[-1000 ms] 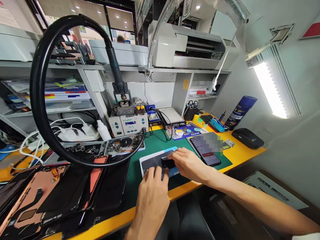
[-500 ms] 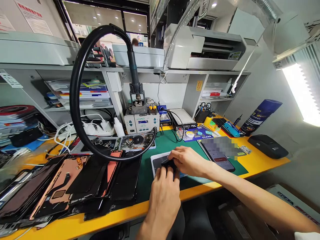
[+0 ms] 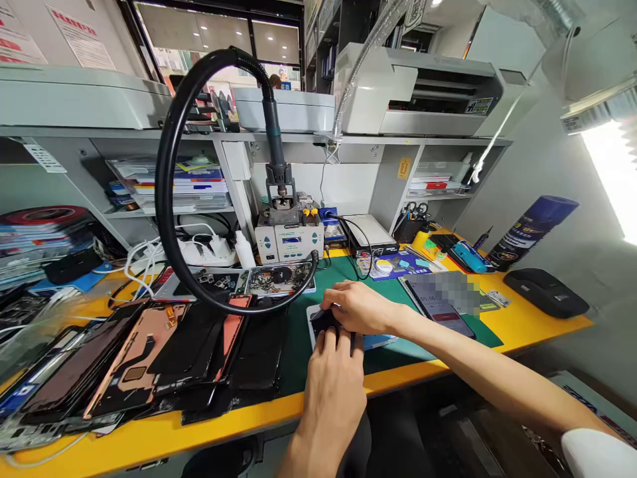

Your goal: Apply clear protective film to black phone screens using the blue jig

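A flat device with a pale rim and dark face (image 3: 312,318) lies on the green mat in front of me; it looks like a phone or small tablet. My right hand (image 3: 359,307) reaches in from the right, its fingers bent and closed on a thin black piece (image 3: 324,319) over the device. What that piece is, I cannot make out. From the near side, my left hand (image 3: 336,372) rests its slightly spread fingertips on the device's near part, beside the right hand. Its thumb is hidden. Something blue (image 3: 379,340) pokes out under my right wrist.
Dismantled phones and screens (image 3: 199,352) are piled at left. A hot-air station (image 3: 289,242) with a looping black hose (image 3: 166,172) stands behind the mat (image 3: 293,358). A lit phone (image 3: 442,307) lies right, near a spray can (image 3: 532,232) and a black case (image 3: 545,292).
The view has shifted slightly, so the scene sits further right. My right hand has moved slightly over the black piece; both hands stay at the device.
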A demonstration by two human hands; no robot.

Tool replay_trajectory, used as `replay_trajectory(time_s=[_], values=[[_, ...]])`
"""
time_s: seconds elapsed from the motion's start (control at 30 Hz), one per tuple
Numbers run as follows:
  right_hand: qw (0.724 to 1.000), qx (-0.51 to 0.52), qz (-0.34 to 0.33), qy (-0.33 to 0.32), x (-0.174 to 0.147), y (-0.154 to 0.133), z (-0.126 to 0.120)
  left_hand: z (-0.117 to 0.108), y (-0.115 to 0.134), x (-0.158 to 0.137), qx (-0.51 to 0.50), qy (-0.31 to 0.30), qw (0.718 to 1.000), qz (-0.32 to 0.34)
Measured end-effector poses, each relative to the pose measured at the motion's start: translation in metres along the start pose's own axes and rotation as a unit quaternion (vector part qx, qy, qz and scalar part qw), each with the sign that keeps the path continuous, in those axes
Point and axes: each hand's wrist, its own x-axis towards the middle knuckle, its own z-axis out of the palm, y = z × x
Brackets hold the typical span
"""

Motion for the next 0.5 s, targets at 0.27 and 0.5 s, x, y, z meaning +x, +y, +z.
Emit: replay_trajectory(time_s=[0.27,0.5], values=[[0.993,0.082,0.052,0.061,0.005,0.003,-0.020,0.002,-0.004,-0.002,-0.002,-0.004,1.000,0.003],[0.956,0.227,0.186,0.006,-0.014,0.030,-0.011,-0.001,-0.002,0.000,0.002,-0.022,1.000,0.002]])
